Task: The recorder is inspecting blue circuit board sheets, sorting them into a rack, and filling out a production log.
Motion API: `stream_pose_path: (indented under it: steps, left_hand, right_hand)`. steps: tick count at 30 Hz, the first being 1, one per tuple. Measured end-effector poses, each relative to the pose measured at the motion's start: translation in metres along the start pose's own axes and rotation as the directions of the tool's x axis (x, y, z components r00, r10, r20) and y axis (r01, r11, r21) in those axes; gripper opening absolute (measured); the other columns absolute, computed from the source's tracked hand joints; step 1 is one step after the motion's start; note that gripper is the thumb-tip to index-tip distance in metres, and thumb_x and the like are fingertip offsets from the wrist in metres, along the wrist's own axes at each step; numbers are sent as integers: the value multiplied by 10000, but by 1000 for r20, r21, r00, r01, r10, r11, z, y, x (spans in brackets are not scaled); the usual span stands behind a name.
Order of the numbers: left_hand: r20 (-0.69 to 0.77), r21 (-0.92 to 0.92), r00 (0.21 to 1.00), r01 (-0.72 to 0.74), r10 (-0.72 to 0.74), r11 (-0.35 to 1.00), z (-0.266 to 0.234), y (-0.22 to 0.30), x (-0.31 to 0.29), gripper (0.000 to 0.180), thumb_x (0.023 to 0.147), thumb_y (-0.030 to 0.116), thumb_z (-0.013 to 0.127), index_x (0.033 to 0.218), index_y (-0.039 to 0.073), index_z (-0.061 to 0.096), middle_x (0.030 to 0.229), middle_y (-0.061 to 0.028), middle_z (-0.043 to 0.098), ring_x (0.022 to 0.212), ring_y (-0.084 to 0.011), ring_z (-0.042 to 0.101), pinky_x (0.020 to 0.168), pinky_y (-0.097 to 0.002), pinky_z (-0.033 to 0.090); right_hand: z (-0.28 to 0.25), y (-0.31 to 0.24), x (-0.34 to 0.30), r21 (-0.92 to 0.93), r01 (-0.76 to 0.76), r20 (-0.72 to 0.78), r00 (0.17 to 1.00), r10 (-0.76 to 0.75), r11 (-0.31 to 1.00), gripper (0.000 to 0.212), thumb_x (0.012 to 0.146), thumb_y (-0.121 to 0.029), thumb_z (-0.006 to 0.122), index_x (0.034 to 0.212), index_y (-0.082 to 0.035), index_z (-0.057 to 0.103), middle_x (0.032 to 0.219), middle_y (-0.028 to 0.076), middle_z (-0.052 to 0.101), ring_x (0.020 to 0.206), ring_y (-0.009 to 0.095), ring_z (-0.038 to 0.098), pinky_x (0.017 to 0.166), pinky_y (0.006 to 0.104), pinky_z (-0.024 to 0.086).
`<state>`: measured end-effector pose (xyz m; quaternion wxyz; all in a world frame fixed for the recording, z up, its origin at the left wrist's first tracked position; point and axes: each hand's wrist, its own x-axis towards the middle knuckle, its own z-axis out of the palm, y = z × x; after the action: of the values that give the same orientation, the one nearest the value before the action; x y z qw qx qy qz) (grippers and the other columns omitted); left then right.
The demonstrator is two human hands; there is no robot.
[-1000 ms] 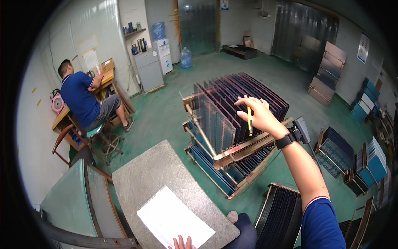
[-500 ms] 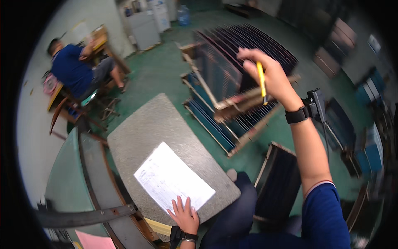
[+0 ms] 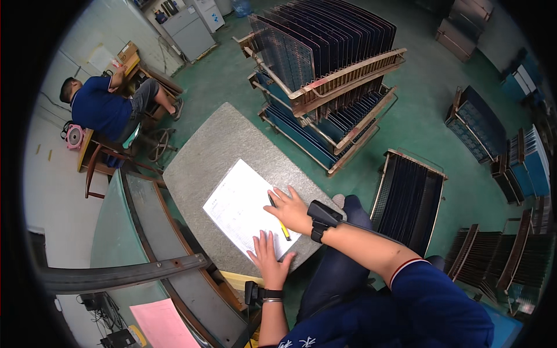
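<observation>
Sheet (image 3: 246, 203) lay on the grey table (image 3: 217, 136), set aslant, near the person's edge. Left hand (image 3: 270, 264) sat flat on its near corner, fingers spread, nothing in it. Right hand (image 3: 291, 212) rested on the far side edge, fingers fanned, with the yellow pen (image 3: 284, 229) running under or through it; couldn't tell whether it was pinched or just pinned. Faint marks were already on the page, too small to read; how much was filled and how much left blank, couldn't tell, hands hid part. Beyond the table stood stacked racks (image 3: 351, 72), slots loaded with dark panels; another loaded rack (image 3: 409, 203) was on the floor to the right. Co-worker (image 3: 103, 110) sat at a desk, far left.
</observation>
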<state>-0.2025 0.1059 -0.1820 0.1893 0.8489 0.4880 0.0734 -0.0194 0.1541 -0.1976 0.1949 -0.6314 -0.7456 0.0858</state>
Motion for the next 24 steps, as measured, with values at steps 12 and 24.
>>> stream_pose_path:
  steps: [12,24]
  left_hand:
    - [-147,-144,987,-88,67,986,20,0,21,403,872,104,515,1272,59,503,1421,-172,345,1345,-359,264,1086,-568,111]
    - [-88,-635,906,-371,413,678,53,133,26,306,854,-72,433,1105,1,591,1149,-163,559,1066,-303,546,891,-362,440]
  right_hand:
    - [-106,32,-122,326,-294,-360,840,406,898,436,796,74,450,1206,-42,541,1209,187,563,1136,321,538,976,368,416]
    - [46,114,-501,557,-830,-220,-171,960,-21,292,842,42,440,1084,8,600,806,131,660,693,160,637,666,283,519]
